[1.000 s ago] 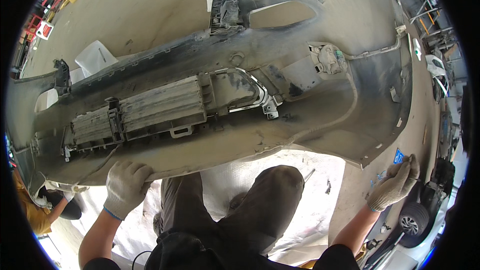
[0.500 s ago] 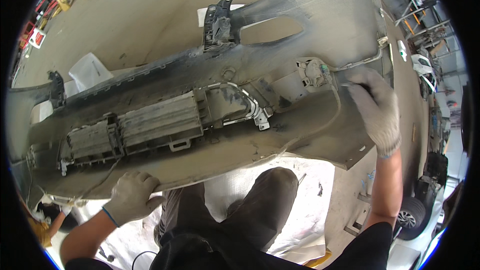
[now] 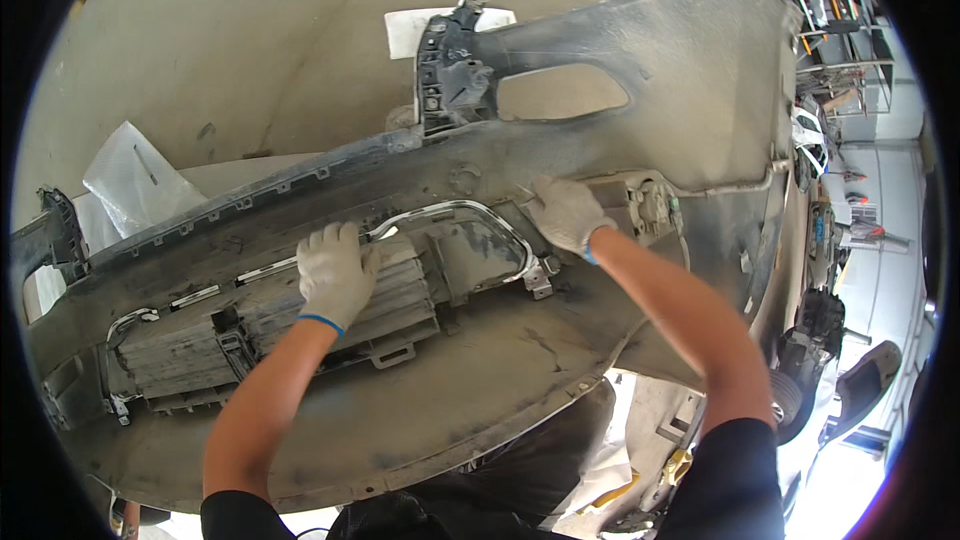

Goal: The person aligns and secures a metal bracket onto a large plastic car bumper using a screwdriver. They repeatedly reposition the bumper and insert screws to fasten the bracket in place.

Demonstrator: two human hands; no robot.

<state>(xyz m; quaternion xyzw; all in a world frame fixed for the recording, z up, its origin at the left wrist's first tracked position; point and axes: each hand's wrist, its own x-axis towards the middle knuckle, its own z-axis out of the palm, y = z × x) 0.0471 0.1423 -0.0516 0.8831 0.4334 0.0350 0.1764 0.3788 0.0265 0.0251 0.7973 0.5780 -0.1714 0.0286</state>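
**In the workshop: car bumper cover point(image 3: 480, 410), inner face up, dusty**

Before the person, the cover lies slantwise, its near edge overlapping the dark trousers point(image 3: 520, 485); whether the legs carry any weight, I cannot tell.

Item: slatted grille shutter point(image 3: 397, 295), seated lengthwise in the cover's middle. A silver trim strip point(image 3: 470, 205) curves round its right end.

Item: left hand point(image 3: 338, 282), in a pale knit glove, at the shutter's upper edge. Fingers lie close together, bent over that edge, probably to steady the piece. Whether they grip or merely rest, I cannot tell.

Item: right hand point(image 3: 572, 220), gloved likewise, just beyond the strip's right bend, fingers reaching up and left. A pinch cannot be made out. Its place suggests attention to that end, with the left hand as likely counter-hold.

Item: lamp-like unit point(image 3: 655, 210), near the right wrist, its cable point(image 3: 725, 190) running along the cover toward the right edge.

Edges: along the far side, a notched lip and an upright black bracket point(image 3: 450, 75), a likely snag for a sleeve. Beyond lie crumpled bubble wrap point(image 3: 130, 190) and broad floor point(image 3: 270, 30), the roomier side. At right, metal racking point(image 3: 845, 68) crowds the margin.
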